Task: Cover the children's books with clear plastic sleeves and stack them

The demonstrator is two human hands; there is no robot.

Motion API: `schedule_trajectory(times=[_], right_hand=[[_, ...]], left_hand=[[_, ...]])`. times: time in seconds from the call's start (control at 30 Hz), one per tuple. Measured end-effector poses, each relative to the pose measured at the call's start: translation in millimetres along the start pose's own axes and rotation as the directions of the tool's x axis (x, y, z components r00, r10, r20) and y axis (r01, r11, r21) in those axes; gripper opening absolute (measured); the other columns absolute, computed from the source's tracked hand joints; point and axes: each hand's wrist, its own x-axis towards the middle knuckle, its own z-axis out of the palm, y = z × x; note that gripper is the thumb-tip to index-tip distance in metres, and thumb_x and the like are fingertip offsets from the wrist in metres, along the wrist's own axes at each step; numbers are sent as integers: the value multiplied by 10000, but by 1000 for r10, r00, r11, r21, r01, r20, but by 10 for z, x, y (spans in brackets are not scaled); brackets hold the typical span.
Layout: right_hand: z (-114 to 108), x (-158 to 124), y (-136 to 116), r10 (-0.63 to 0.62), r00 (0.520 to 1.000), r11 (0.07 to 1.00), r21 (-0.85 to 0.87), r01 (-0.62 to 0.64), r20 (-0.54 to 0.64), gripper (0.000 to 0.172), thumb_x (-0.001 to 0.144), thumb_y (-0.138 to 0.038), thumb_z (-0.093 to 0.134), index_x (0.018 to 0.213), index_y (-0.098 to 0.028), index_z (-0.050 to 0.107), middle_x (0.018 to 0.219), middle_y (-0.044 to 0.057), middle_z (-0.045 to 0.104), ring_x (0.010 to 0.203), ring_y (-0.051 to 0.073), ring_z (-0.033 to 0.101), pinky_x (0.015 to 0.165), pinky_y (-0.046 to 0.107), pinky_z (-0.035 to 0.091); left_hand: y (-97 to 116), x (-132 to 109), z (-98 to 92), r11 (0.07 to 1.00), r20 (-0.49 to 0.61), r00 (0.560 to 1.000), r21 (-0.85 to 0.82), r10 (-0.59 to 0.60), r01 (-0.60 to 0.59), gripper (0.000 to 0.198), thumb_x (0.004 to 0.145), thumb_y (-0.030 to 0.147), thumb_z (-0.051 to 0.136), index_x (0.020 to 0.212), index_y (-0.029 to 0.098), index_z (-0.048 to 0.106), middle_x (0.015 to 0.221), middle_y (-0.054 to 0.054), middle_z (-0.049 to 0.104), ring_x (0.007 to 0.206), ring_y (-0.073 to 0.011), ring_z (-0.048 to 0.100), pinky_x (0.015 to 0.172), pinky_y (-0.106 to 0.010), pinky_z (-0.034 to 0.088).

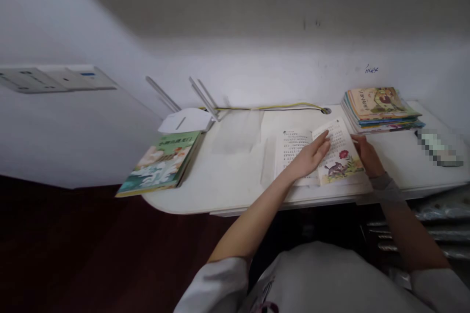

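Note:
An open picture book [293,149] lies on the white desk [227,181] in front of me, with printed text on both pages and a coloured drawing at the lower right. My left hand [310,157] rests flat on the middle of the book, fingers stretched out across the fold. My right hand [367,155] sits at the book's right edge with its fingers curled round the edge of the right page.
A pile of thin picture books [380,107] stands at the back right. A green-covered book [161,162] lies on a small stack at the desk's left end, in front of a white router [187,118] with antennas. A yellow cable [286,106] runs along the wall.

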Motion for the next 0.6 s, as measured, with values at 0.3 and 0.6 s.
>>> schedule_trajectory(times=[0.3,0.6], right_hand=[[-58,-84,428,11,987,980,-197,-43,-162,603,837,-616,450,1211,-153,543,1205,167,609,1117,300,574,950,495,471],[-3,-191,-372,-484,851,763,-575,296,-204,477,961,-424,329,1339,-155,436,1383,176,472,1333,267,377,1079,516,313]], left_hand=[[-393,-247,-329,912,-312,948,366,-67,185,546,938,453,382,1369,124,442,1443,-140,437,1345,-259,388,1122,-425,291],[-769,-333,-218,847,-195,971,485,-135,215,512,949,422,376,1359,121,445,1400,-155,487,1340,-271,395,1092,-434,340]])
